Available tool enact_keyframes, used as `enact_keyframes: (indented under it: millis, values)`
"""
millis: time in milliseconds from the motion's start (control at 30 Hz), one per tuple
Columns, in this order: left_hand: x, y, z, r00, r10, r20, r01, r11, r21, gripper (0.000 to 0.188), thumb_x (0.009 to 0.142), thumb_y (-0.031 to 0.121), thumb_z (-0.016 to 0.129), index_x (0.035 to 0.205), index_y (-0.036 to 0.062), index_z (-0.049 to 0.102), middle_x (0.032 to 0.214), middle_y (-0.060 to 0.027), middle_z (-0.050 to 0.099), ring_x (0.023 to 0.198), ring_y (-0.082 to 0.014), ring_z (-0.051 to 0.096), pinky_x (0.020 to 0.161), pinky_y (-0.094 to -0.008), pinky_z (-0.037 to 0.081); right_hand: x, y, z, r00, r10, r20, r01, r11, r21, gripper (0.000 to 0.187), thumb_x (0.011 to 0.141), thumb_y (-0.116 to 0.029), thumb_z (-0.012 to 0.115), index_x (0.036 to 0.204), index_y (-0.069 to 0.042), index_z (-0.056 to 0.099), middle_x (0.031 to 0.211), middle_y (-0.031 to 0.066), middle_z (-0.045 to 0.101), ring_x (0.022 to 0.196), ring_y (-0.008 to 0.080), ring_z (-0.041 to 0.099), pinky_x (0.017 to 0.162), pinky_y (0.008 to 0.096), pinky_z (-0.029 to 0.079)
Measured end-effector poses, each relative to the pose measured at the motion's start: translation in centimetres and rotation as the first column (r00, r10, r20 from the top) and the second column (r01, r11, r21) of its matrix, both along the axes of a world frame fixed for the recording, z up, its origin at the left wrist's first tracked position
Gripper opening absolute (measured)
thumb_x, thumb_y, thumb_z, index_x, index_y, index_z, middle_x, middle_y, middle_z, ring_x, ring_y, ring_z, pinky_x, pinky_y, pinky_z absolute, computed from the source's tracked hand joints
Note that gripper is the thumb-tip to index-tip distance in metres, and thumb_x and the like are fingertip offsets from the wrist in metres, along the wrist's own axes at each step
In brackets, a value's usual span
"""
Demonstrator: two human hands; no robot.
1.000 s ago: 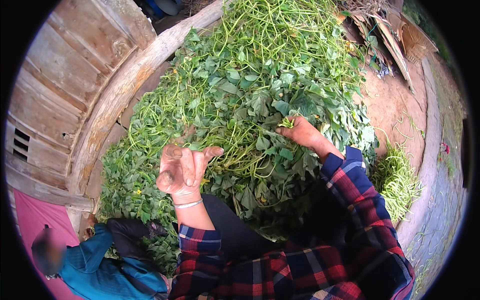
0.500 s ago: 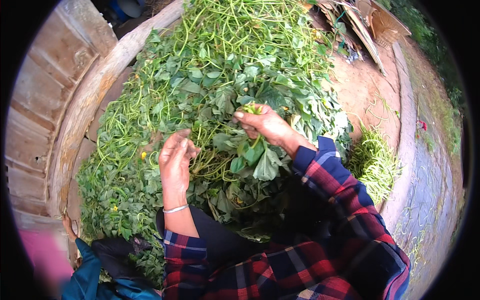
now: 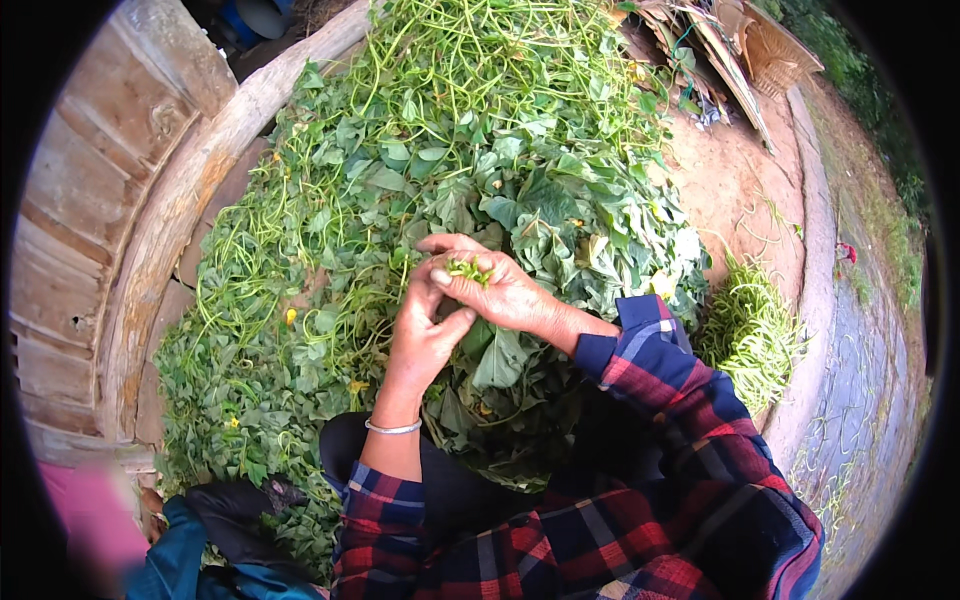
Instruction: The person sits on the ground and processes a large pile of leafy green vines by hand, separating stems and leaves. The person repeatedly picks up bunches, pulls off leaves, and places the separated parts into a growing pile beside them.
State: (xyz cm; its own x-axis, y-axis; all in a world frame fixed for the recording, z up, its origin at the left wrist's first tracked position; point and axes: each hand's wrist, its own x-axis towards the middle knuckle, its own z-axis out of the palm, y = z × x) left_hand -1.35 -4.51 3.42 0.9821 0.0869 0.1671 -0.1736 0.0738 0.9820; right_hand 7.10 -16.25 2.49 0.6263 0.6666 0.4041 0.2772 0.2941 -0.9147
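While the left hand touches it, the right clasps greens.

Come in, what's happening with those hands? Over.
Right hand pinching green bunch. Left hand against right. Broad leaf hanging below. Leafy pile beneath; no obstruction visible.

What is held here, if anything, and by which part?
The right hand holds a bunch of green stems near one end, which pokes out of the grip; whether the left hand also grips is hidden.

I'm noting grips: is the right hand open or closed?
Closed: the right hand is curled around green stems, their ends poking out.
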Motion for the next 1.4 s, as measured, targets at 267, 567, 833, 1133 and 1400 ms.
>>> enact_keyframes:
  millis: [267,567,833,1133,1400]
  values:
    - [0.0,0.6,-2.3,0.991,-0.057,-0.123,0.073,0.988,0.136,0.035,0.080,0.000,0.061,0.114,0.0005,0.052,0.104,-0.0035,0.057,0.098,-0.0138,0.054,0.086,-0.0278,0.044,0.3,0.4,-0.6,0.969,-0.007,0.247,0.039,0.991,-0.124,0.023,0.087,-0.029,0.058,0.101,-0.013,0.067,0.113,0.0068,0.057,0.108,0.0232,0.049,0.095,0.0386,0.037]
    - [-0.8,0.3,-3.0,0.992,-0.049,-0.117,0.072,0.978,0.196,0.035,0.078,-0.001,0.063,0.111,0.0009,0.054,0.104,-0.0041,0.058,0.096,-0.0139,0.056,0.080,-0.0265,0.048,0.5,-0.4,0.5,0.930,0.343,0.131,-0.322,0.934,-0.157,0.023,0.089,-0.025,0.057,0.105,-0.011,0.066,0.114,0.0052,0.056,0.110,0.0211,0.047,0.097,0.0373,0.034]
    - [0.1,-0.3,-3.1,0.986,0.119,0.119,-0.154,0.923,0.353,0.029,0.073,-0.002,0.067,0.101,-0.0010,0.058,0.099,-0.0082,0.061,0.090,-0.0178,0.059,0.078,-0.0293,0.048,0.5,-0.1,-0.6,0.882,0.112,0.457,-0.024,0.981,-0.193,0.028,0.085,-0.032,0.060,0.108,-0.016,0.064,0.113,0.0079,0.055,0.107,0.0268,0.048,0.095,0.0395,0.035]
    - [-0.5,-0.3,-2.3,0.973,0.143,-0.181,-0.116,0.982,0.150,0.012,0.085,0.006,0.060,0.095,-0.0011,0.061,0.088,0.0000,0.059,0.079,-0.0083,0.053,0.068,-0.0228,0.043,0.7,-0.6,0.9,0.935,0.308,-0.173,-0.345,0.903,-0.258,0.058,0.083,-0.032,0.064,0.131,-0.009,0.042,0.127,0.0101,0.048,0.119,0.0223,0.043,0.102,0.0357,0.033]
    - [-0.2,0.8,-2.6,0.931,0.250,-0.268,-0.310,0.926,-0.214,0.019,0.089,0.022,0.059,0.090,0.0035,0.061,0.079,0.0036,0.055,0.071,-0.0039,0.048,0.062,-0.0193,0.038,0.9,-0.3,-0.8,0.954,0.278,-0.113,-0.300,0.901,-0.313,0.087,0.073,-0.032,0.074,0.139,-0.004,0.026,0.138,0.0163,0.036,0.126,0.0268,0.037,0.104,0.0381,0.031]
